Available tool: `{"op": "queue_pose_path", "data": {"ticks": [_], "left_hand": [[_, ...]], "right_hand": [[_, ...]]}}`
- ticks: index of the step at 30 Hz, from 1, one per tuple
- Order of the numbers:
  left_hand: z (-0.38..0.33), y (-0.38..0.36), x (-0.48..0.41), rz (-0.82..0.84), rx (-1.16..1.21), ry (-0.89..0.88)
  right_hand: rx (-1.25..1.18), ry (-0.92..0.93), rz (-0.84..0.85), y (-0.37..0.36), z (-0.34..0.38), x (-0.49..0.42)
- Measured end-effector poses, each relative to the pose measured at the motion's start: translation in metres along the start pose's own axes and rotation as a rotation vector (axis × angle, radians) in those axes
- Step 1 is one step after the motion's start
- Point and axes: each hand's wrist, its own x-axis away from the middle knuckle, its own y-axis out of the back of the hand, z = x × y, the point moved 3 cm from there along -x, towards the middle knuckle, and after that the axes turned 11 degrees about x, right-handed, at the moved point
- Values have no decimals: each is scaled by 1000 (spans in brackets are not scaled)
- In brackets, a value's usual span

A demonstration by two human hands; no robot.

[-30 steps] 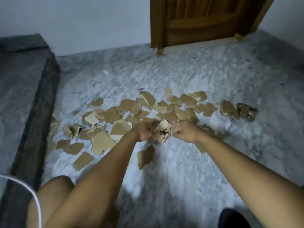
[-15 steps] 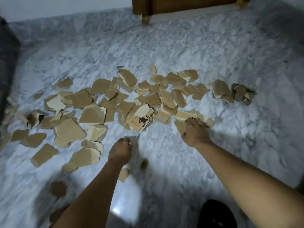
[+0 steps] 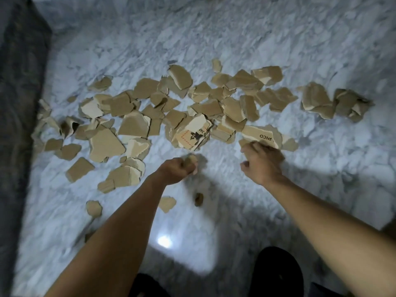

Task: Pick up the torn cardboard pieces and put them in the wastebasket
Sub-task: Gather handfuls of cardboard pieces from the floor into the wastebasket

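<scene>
the torn cardboard pieces (image 3: 132,127) lie in a wide band running left to right across the marble floor (image 3: 235,35). bare floor lies open beyond the band and on the near side, where a few stray scraps (image 3: 167,203) lie. a dark raised ledge (image 3: 19,103) walls off the left side.

Tan cardboard pieces (image 3: 132,125), white-grey veined marble floor (image 3: 257,39)

Blurry cardboard scrap (image 3: 190,160) in left hand (image 3: 176,171)

Matt cardboard pieces (image 3: 132,125) on your glossy marble floor (image 3: 235,39).
You'll see dull brown paperboard, torn edges rough and fibrous; the grey-veined stone is polished enough to throw glare, while the ledge (image 3: 19,103) looks dark and matt.
</scene>
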Motion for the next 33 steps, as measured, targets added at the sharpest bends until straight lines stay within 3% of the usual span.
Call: {"op": "queue_pose_path", "data": {"ticks": [2, 4, 8, 10, 13, 15, 18, 23, 29, 33], "left_hand": [[15, 6, 10, 78, -16, 48], [34, 9, 18, 147, -138, 104], [72, 1, 31, 115, -350, 87], [85, -6, 36, 52, -402, 48], [83, -15, 48, 165, -449, -55], [87, -12, 45, 135, -403, -153], [93, -11, 47, 93, -216, -6], [105, -10, 48, 47, -183, 26], [127, 52, 63, -117, 85, 35], [192, 103, 90, -177, -36, 216]], "right_hand": [[-110, 267, 240, 2, 45, 4], [-44, 486, 401, -8, 88, 7], [66, 660, 468, -50, 135, 14], [46, 630, 452, -55, 141, 14], [65, 566, 522, -57, 142, 7], [70, 537, 545, -56, 143, 4], [32, 458, 577, -55, 143, 0], [-27, 439, 580, -55, 149, 1], [-143, 479, 607, -25, 209, 1], [-136, 618, 730, -28, 284, 13]]}}
